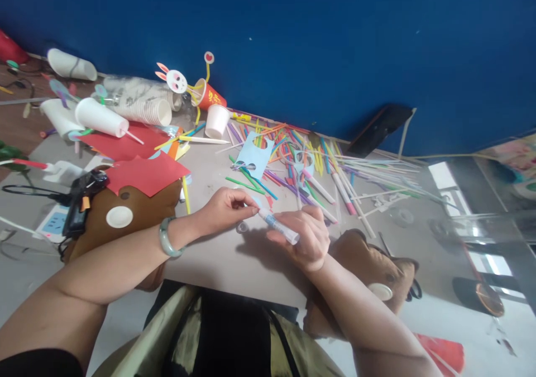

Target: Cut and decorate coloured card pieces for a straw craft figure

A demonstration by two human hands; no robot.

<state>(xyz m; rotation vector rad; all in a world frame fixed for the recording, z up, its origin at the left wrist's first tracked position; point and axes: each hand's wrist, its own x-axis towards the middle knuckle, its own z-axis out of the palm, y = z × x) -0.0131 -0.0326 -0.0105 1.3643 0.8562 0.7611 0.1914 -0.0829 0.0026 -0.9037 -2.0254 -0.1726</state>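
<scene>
My right hand (305,237) is wrapped round a small white glue tube (280,226) with blue print. The tube slants, its narrow end pointing up and left. My left hand (228,212), with a pale green bangle on the wrist, is closed in a pinch right at that narrow end. What lies between its fingertips is too small to make out. Below the fingertips a small clear ring-shaped piece (242,227) lies on the table (201,265). Just beyond the hands is a light blue card (255,156) with round cut-outs.
Coloured sticks and pens (318,159) are strewn across the table's back. Red paper (146,173), white paper cups (100,117) and a red cup (207,93) with a rabbit cut-out stand left. Brown bags (364,271) flank my arms. A blue wall (268,42) rises behind.
</scene>
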